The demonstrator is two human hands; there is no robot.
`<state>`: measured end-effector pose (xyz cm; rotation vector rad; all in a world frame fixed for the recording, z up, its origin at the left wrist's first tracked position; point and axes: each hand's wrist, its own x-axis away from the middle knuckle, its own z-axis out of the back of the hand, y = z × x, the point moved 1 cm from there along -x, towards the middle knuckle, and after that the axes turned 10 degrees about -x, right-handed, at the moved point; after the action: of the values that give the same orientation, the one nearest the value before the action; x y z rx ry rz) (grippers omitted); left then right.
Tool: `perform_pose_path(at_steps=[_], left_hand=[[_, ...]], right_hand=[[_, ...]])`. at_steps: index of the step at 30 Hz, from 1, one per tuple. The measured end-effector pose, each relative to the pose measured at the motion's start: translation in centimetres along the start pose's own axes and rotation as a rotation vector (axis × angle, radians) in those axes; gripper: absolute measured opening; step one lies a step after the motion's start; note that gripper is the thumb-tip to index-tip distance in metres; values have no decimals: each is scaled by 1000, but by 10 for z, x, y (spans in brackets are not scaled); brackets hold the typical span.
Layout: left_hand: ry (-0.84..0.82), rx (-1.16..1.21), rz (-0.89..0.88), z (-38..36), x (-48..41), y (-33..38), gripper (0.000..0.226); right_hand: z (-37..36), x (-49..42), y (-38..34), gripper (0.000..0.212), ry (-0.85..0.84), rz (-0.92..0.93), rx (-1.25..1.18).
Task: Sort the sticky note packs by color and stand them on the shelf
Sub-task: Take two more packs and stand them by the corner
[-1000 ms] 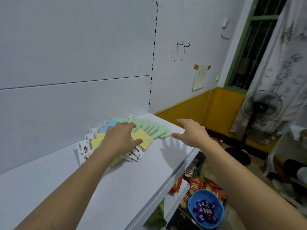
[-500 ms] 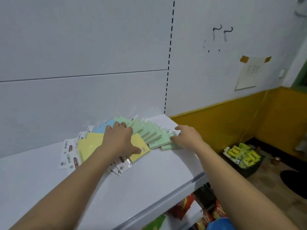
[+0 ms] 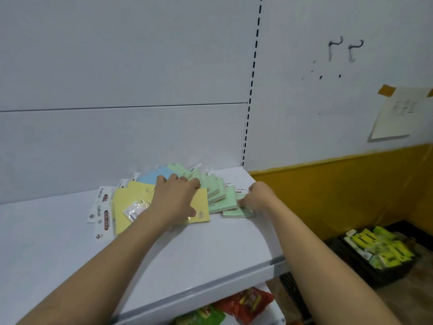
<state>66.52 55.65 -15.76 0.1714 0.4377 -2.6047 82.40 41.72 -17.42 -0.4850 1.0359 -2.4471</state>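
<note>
A white shelf (image 3: 210, 249) stands against a white back panel, with a yellow-banded wall to its right. Sticky note packs lie flat in a fan near the back: yellow packs (image 3: 131, 202) on the left, a blue pack (image 3: 150, 177) behind them, and green packs (image 3: 220, 195) overlapping to the right. The left hand (image 3: 175, 200) presses on the yellow and blue packs with its fingers spread and gripping nothing. The right hand (image 3: 260, 195) curls its fingers round the end green pack (image 3: 234, 213), which lies on the shelf. A crate of green boxes (image 3: 379, 252) sits on the floor.
</note>
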Motion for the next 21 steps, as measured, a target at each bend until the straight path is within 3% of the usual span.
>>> perform_pose_path(at_steps=[5,10,13,17,21], left_hand=[[118,9,-53,0,10,15,58],[216,124,-128,-5,13,33,63],[177,222,-139,-12,17,44,61],[160,376,60,-17,30,54,38],[42,322,335,-15,38,53,69]], right_hand=[[2,-3,5,31,-32,-75,-313],[8,-3,7,35,-84,-88,-250],[12,1,8,39,-88,-62,-204],[19,6,16,33,-75,-34,-228],[32,8,27,42,53,35,-251]])
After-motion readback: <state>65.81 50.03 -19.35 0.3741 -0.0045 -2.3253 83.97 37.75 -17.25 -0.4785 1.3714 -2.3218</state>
